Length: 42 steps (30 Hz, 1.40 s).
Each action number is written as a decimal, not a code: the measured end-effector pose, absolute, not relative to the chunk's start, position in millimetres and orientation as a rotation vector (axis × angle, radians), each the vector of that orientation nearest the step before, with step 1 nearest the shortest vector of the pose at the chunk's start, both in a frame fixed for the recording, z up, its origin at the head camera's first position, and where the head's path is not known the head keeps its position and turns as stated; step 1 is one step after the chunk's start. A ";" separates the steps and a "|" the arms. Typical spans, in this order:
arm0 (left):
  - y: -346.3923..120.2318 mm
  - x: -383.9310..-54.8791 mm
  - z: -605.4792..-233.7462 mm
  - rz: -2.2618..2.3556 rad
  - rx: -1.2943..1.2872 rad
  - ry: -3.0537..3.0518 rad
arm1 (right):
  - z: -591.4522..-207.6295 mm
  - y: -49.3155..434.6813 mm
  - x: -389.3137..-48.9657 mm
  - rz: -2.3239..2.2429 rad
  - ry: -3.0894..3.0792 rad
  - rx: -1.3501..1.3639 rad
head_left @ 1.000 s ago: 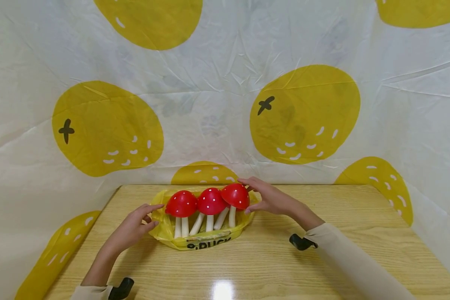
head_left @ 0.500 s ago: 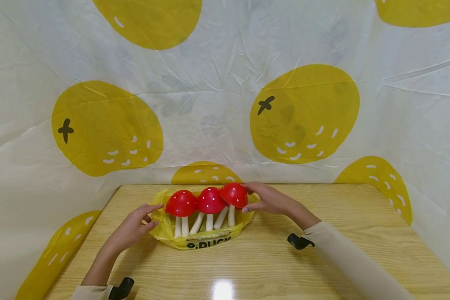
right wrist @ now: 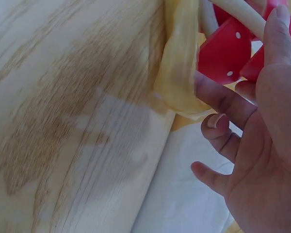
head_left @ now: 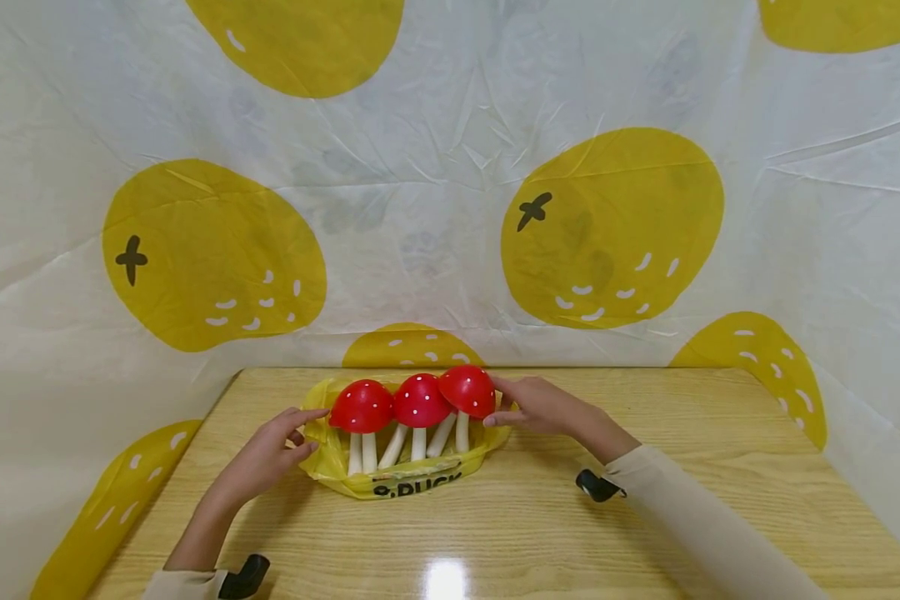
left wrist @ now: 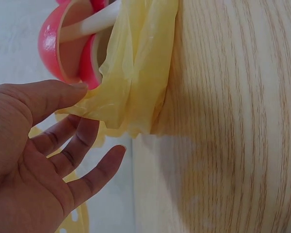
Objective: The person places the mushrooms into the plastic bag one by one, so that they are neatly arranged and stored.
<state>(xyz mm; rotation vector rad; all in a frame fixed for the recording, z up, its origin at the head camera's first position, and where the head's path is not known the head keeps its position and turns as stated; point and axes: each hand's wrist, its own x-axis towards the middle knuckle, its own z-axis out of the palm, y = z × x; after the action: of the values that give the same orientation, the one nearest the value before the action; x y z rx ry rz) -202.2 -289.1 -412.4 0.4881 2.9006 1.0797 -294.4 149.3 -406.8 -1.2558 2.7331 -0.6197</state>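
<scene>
Several toy mushrooms (head_left: pixel 422 402), with red white-dotted caps and pale stems, lie in a row in a yellow plastic bag (head_left: pixel 418 485) with its mouth spread wide. At the bag's left end is my left hand (head_left: pixel 265 457), index finger stretched toward the leftmost cap (head_left: pixel 363 406). In the left wrist view its thumb lies by the bag's edge, with the other fingers loosely bent. My right hand (head_left: pixel 543 407) is beside the rightmost cap (head_left: pixel 468 391), thumb and index spread at its side. The right wrist view has one finger partly behind the bag film (right wrist: pixel 182 82). Some mushrooms are partly hidden.
Under the bag is a light wood-grain table (head_left: pixel 540 533), its far edge against a white curtain (head_left: pixel 412 242) printed with yellow fruit. A dark wrist device (head_left: pixel 598 486) sits at each sleeve cuff.
My right hand has shifted slightly left and its fingers have drawn closer together. The rightmost mushroom has moved slightly left. My left hand stays in place.
</scene>
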 end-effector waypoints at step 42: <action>-286.3 -201.5 -412.2 1.085 0.517 2.896 | -393.5 174.1 -282.9 -0.617 2.841 -1.140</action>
<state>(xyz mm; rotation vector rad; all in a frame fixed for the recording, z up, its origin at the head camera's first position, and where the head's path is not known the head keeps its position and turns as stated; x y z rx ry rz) -201.5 -286.3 -412.2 0.5169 2.8958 1.0846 -282.9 174.1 -393.5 -1.1399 2.8410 -0.6175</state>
